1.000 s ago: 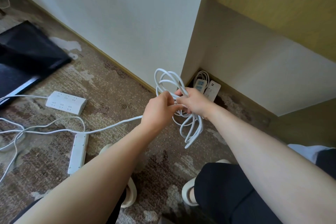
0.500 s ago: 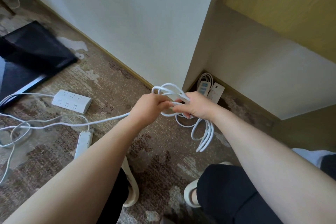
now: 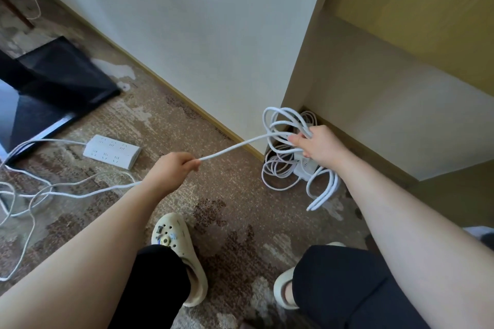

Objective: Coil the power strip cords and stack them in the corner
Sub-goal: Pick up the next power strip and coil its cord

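A: Hands, head view. The two were touched together at the coil half a second ago; now the left hand [image 3: 173, 171] is seen pulled away to the left, and a straight run of white cord [image 3: 235, 145] is stretched between it and the right hand [image 3: 319, 145].

B: Grip state?

A: Left fingers are curled tight round the cord, which is fed out behind the wrist to the floor. Right fingers are closed round a bundle of white loops [image 3: 288, 125]; some loops are stood up above the fist, longer ones are hung below it.

B: Other strips?

A: One white power strip [image 3: 112, 151] is laid flat on the carpet, left of the left hand, its cable run off to the left. Loose cord [image 3: 40, 195] is tangled at the far left. Already coiled strips [image 3: 287, 171] are seen in the corner, just behind and under the right hand, partly hidden by it.

B: Room?

A: Brown mottled carpet [image 3: 227, 189], worn pale in patches. White wall [image 3: 200, 35] with a yellowish skirting. A yellow wooden panel [image 3: 414, 8] is noted on the right. A dark flat board [image 3: 58, 80] is laid on the floor, upper left. Cream clogs [image 3: 176, 246] and black trousers are visible at the bottom.
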### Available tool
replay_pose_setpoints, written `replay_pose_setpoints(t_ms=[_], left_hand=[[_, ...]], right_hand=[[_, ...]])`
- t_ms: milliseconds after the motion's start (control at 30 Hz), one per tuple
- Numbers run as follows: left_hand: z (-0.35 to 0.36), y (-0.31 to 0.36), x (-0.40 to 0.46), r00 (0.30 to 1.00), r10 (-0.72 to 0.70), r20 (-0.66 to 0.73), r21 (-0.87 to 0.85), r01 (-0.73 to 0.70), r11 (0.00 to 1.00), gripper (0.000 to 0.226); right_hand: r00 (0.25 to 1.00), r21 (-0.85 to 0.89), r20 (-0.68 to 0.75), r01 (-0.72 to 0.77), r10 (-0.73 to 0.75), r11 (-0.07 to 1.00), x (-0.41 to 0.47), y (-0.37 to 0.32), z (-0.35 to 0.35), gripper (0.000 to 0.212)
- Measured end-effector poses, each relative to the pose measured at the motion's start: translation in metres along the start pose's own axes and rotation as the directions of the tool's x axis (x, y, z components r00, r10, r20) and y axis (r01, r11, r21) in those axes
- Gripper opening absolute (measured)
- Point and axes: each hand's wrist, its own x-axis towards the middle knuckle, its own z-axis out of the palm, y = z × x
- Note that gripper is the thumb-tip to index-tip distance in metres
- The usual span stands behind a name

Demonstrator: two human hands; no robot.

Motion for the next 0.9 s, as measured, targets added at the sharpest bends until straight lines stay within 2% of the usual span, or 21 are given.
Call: replay_pose_setpoints(t_ms=[100, 200, 233, 300, 367, 433, 500, 600, 667, 767, 833, 900], left_hand=[[-0.003, 0.045, -0.009, 0.989, 0.126, -0.077, -0.119, -0.135, 0.984, 0.028], [0.002, 0.092, -0.024, 0.94, 0.31, -0.143, -0.341, -0.341, 0.876, 0.03], [0.008, 0.098, -0.025, 0.935, 0.323, -0.146, -0.373, -0.355, 0.857, 0.031], [0.018, 0.09, -0.019, 0.967, 0.235, -0.095, -0.306, -0.253, 0.918, 0.03], [0.023, 0.062, -0.007, 0.995, 0.102, 0.006, -0.118, -0.101, 0.988, 0.03], [0.022, 0.031, -0.001, 0.996, 0.05, 0.073, -0.05, -0.046, 0.998, 0.03], [0.02, 0.007, 0.002, 0.996, 0.053, 0.077, -0.085, -0.047, 0.995, 0.027], [0.015, -0.015, 0.005, 0.999, 0.05, -0.012, -0.149, -0.051, 0.988, 0.021], [0.012, -0.016, 0.007, 0.994, 0.016, -0.104, -0.174, -0.034, 0.984, 0.021], [0.01, 0.01, 0.008, 0.979, -0.092, -0.182, -0.349, 0.024, 0.937, 0.023], [0.003, 0.043, 0.001, 0.974, -0.07, -0.218, -0.465, -0.041, 0.884, 0.022], [-0.001, 0.081, -0.012, 0.961, 0.069, -0.268, -0.532, -0.208, 0.821, 0.021]], right_hand=[[0.994, 0.036, -0.102, -0.03, 0.033, 0.999, 0.002, -0.004, 0.001, 0.028], [0.984, 0.111, -0.171, -0.033, 0.052, 0.993, 0.004, -0.005, -0.001, 0.034], [0.983, 0.114, -0.179, -0.028, 0.048, 0.993, 0.004, -0.004, -0.002, 0.033], [0.976, 0.113, -0.205, -0.043, 0.065, 0.993, 0.002, 0.0, -0.004, 0.027], [0.968, 0.135, -0.23, -0.07, 0.1, 0.988, 0.002, 0.002, -0.008, 0.031], [0.965, 0.109, -0.244, -0.077, 0.101, 0.991, 0.001, 0.004, -0.014, 0.028], [0.955, 0.09, -0.275, -0.09, 0.111, 0.992, -0.001, 0.005, -0.021, 0.029], [0.931, 0.138, -0.332, -0.111, 0.152, 0.984, -0.003, 0.007, -0.03, 0.031], [0.935, 0.128, -0.32, -0.115, 0.151, 0.985, -0.005, 0.005, -0.028, 0.029], [0.942, 0.11, -0.303, -0.116, 0.144, 0.987, -0.006, 0.002, -0.02, 0.024], [0.929, 0.151, -0.327, -0.128, 0.171, 0.98, -0.006, 0.0, -0.018, 0.024], [0.921, 0.209, -0.335, -0.135, 0.2, 0.969, -0.007, -0.003, -0.018, 0.025]])
